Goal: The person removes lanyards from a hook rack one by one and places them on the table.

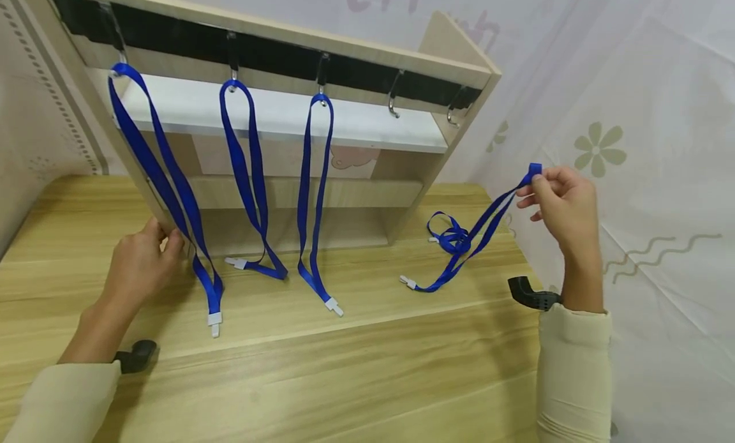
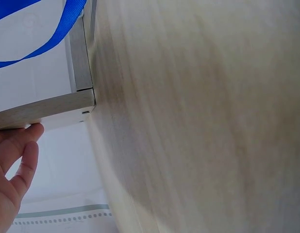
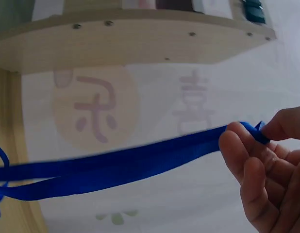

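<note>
My right hand (image 1: 565, 203) pinches the looped end of a blue lanyard (image 1: 494, 223) between thumb and fingers, off to the right of the wooden rack (image 1: 367, 194). That lanyard slopes down to the table, where its white clip (image 1: 408, 282) lies. Beneath it is another blue lanyard (image 1: 455, 239), bunched up. At the rack's lower left, my left hand (image 1: 138, 264) grips the edge of the side panel (image 2: 53, 108). Three lanyards hang from the rack's hooks: a left one (image 1: 172, 172), a second (image 1: 244, 162) and a third (image 1: 312, 194).
Two hooks at the right, one inner (image 1: 393, 98) and one outer (image 1: 453, 114), carry nothing. A black strip (image 1: 275, 50) backs the hooks. The rack stands on a wood-grain table (image 1: 321, 379), with a patterned light curtain (image 1: 660, 194) behind and to the right.
</note>
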`<state>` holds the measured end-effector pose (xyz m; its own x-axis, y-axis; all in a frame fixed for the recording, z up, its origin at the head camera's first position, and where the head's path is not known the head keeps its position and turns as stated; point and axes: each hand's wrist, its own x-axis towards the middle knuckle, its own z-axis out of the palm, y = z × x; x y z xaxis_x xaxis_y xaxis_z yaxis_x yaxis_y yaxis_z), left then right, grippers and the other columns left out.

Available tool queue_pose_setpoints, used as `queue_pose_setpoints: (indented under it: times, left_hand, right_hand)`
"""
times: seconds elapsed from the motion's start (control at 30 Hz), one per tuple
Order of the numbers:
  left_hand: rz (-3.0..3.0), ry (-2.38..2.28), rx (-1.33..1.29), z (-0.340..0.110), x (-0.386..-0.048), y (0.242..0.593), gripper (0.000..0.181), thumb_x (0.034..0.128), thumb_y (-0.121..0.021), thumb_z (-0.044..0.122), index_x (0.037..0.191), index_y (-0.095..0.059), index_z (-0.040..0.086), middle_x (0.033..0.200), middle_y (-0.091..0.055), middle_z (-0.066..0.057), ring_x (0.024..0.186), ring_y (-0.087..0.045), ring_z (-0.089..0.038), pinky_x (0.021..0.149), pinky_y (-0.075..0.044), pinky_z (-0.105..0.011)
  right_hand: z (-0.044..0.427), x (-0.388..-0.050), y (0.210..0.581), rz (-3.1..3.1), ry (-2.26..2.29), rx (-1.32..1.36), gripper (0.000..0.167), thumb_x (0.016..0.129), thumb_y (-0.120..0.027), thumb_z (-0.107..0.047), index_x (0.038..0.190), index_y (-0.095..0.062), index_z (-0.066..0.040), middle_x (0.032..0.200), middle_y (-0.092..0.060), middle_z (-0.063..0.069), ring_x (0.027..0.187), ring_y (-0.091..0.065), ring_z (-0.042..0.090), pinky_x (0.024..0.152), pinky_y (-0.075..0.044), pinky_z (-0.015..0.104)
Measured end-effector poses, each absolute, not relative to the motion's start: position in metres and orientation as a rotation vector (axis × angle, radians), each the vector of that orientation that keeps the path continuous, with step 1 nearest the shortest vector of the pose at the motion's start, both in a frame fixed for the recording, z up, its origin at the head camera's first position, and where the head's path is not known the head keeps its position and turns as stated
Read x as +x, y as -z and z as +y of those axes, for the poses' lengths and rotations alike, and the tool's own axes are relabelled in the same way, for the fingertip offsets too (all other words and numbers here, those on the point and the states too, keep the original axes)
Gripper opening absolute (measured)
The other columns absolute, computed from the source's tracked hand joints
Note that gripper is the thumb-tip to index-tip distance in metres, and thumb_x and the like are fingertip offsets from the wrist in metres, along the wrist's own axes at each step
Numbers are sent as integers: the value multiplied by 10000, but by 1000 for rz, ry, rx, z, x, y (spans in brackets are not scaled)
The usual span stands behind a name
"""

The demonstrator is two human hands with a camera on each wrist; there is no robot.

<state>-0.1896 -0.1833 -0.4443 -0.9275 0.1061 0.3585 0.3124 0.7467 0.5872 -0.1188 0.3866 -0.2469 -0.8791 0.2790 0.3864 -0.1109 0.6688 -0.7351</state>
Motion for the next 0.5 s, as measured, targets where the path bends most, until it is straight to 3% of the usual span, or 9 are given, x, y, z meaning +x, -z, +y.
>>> queue_pose_setpoints:
  times: [0.2,0.5]
  left_hand:
    - [-2644,965,-327,-183,-191,445,141,973,-474,80,965,-518,-53,949,-646,-380,538,-460,-285,509,-320,-347]
    - [-2623,957,-328,-183,-192,444,125,957,-491,71,925,-512,-49,949,-644,-386,524,-476,-309,503,-331,-369]
  right_hand:
    - [362,-129,272,-2591,-1106,200,164,1016,-522,-111,1029,-594,35,846,-731,-128,703,-690,46,486,-507,230]
    - [350,-127,324,-2891,-1333,658,95,1007,-521,-23,1028,-596,31,908,-731,166,766,-685,104,563,-532,278]
